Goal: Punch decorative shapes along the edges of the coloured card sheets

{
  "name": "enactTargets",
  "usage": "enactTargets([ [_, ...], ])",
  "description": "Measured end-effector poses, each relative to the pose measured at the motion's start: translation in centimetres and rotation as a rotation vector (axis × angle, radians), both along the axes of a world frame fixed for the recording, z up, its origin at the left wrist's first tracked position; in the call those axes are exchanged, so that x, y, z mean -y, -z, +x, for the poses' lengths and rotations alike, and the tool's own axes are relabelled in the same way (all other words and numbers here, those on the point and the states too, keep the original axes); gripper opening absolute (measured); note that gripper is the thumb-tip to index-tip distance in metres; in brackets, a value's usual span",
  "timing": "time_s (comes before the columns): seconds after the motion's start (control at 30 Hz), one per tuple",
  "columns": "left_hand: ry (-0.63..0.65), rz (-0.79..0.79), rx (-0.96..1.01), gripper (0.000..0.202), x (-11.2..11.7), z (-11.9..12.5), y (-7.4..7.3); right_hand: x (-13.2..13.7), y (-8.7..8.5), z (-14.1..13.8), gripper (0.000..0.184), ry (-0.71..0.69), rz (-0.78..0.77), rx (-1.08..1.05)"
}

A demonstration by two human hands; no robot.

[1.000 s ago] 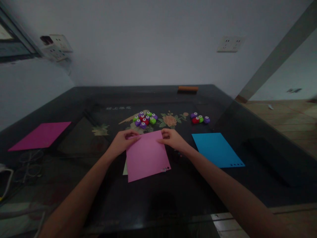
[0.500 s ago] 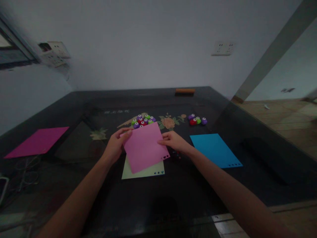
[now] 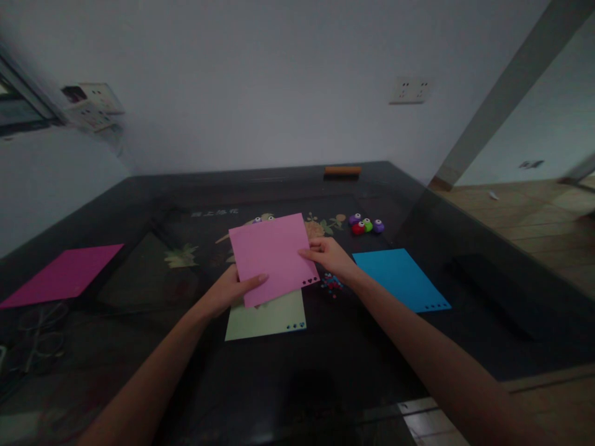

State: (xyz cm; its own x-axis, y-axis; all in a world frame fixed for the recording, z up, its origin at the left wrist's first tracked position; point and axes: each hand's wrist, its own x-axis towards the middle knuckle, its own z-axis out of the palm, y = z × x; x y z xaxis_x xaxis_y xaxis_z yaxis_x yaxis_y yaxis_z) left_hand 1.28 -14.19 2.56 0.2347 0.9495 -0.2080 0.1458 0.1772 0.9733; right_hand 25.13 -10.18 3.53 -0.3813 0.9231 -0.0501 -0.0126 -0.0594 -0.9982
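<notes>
1. Left hand [image 3: 232,291] pinches the pink sheet [image 3: 272,251] at its near edge; right hand [image 3: 328,257] clamps its right edge.
2. It hangs tilted over a pale green sheet [image 3: 267,317] on the surface [image 3: 353,347].
3. Seemingly thin, light, floppy paper in this dim view; two edge grips should keep it uncreased.

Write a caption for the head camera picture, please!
The left hand and right hand hold a pink sheet over a pale green sheet on a dark table.

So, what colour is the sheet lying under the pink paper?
The sheet is pale green; the head view shows it best.
</notes>
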Motion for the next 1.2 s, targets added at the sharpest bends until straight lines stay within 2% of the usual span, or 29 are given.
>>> enactTargets([
  [0.23,0.112,0.027,-0.129,0.026,0.5,0.3,-0.5,0.1,0.0,0.1,0.014,0.019,0.029,0.003],
  [0.57,0.122,0.046,-0.196,0.025,0.3,0.2,-0.5,0.1,-0.2,0.1,0.020,0.015,0.062,-0.002],
  [0.67,0.108,0.058,-0.183,0.025,0.2,0.1,-0.4,-0.1,-0.1,0.2,0.020,0.043,0.114,0.033],
  [0.8,0.008,0.106,-0.124,0.024,-0.1,0.1,-0.3,-0.6,0.3,0.4,0.029,0.093,0.213,0.060],
  [1.0,-0.236,0.144,-0.021,0.026,-0.9,-0.3,0.4,-1.0,1.0,0.5,0.044,0.082,0.153,0.072],
  [1.2,-0.427,0.125,0.212,0.033,-1.4,-0.6,0.7,-1.1,1.8,0.0,0.048,0.087,0.201,0.159],
])
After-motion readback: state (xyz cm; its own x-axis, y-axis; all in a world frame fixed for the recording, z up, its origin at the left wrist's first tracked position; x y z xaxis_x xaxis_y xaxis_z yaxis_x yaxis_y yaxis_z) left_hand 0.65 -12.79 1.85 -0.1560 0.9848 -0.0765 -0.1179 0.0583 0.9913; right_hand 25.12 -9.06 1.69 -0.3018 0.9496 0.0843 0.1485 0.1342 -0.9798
